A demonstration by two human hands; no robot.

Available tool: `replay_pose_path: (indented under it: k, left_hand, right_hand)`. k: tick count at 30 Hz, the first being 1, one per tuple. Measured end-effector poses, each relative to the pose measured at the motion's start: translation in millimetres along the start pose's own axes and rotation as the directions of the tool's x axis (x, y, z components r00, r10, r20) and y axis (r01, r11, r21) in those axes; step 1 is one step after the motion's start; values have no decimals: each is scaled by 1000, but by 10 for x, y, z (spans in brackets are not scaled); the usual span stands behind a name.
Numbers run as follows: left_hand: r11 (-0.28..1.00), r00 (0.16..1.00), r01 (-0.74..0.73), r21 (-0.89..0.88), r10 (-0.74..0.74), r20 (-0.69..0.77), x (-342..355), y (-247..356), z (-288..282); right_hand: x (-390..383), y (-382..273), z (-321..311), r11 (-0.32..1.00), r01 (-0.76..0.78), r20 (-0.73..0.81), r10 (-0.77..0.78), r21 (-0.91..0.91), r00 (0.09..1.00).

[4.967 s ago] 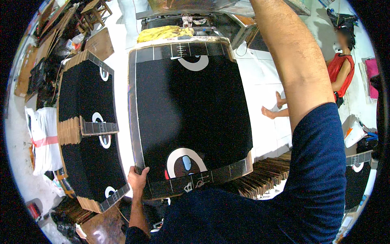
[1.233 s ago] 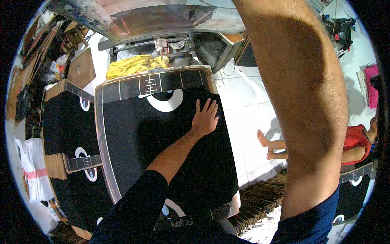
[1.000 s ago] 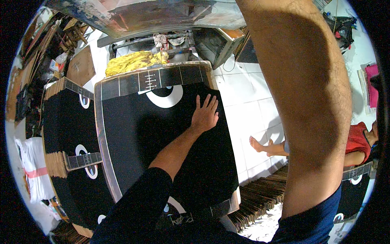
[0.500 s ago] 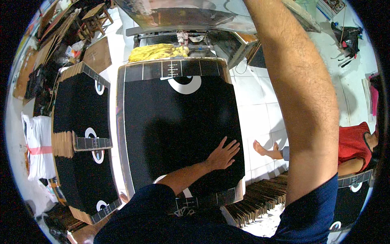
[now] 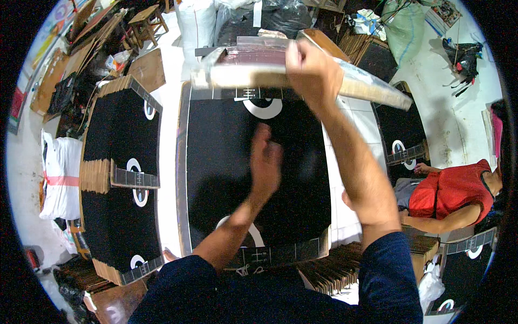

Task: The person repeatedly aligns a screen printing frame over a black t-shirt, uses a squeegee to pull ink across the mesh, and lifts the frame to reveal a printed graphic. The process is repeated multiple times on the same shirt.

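Observation:
A large black sheet (image 5: pixel 226 146) with white ring shapes printed at its far and near ends lies in front of me on a board. Over its far edge a wooden-edged frame (image 5: pixel 248 75), like a screen-printing frame, is raised and seen nearly edge-on. My right hand (image 5: pixel 315 75) is closed around the near rail of this frame. Above the middle of the sheet is my left hand (image 5: pixel 265 162), blurred by motion, with its fingers stretched forward and nothing visible in it. Whether it touches the sheet I cannot tell.
Stacks of similar black printed sheets (image 5: pixel 121 146) stand at the left. Stacked board edges (image 5: pixel 329 267) are at the near right. A person in red (image 5: pixel 453 189) sits on the right beside another black sheet (image 5: pixel 402 127). White sacks (image 5: pixel 62 173) and a stool (image 5: pixel 145 24) lie farther left.
My right hand has brought the frame down from higher up toward me, and it now shows edge-on. My left hand has moved left and away from me, off the sheet's right side.

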State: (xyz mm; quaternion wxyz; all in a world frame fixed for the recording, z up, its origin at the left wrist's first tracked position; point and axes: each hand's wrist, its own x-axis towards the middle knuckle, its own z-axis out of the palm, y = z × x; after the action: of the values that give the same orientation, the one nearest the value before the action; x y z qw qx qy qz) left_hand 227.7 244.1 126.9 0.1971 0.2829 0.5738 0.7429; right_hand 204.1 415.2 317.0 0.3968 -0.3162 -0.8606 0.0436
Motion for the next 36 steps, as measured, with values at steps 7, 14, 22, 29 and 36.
replay_pose_path:
  k: [7, 14, 22, 29, 36]
  left_hand:
    - [451, 533, 442, -775, -828, -177, -15, 136, -749]
    - [663, 705, 679, 315, -468, -533, -653, -563, -1292]
    - [299, 977, -212, 931, 86, 195, -365, -1001, -1710]
    - [318, 992, -125, 940, 11, 128, -404, -956, -1694]
    - [339, 992, -95, 936, -41, 115, -372, -967, -1713]
  right_hand:
    - [-2088, 464, 818, 985, -77, 231, 39, 156, 972]
    - [-1070, 1388, 2486, 991, 119, 189, -127, 54, 974]
    - [126, 1505, 3112, 882, 397, 629, -161, -254, 761]
    - [-341, 1300, 2434, 973, 231, 621, -172, -15, 765]
    - [-1306, 1195, 1889, 955, 295, 664, -248, 43, 705]
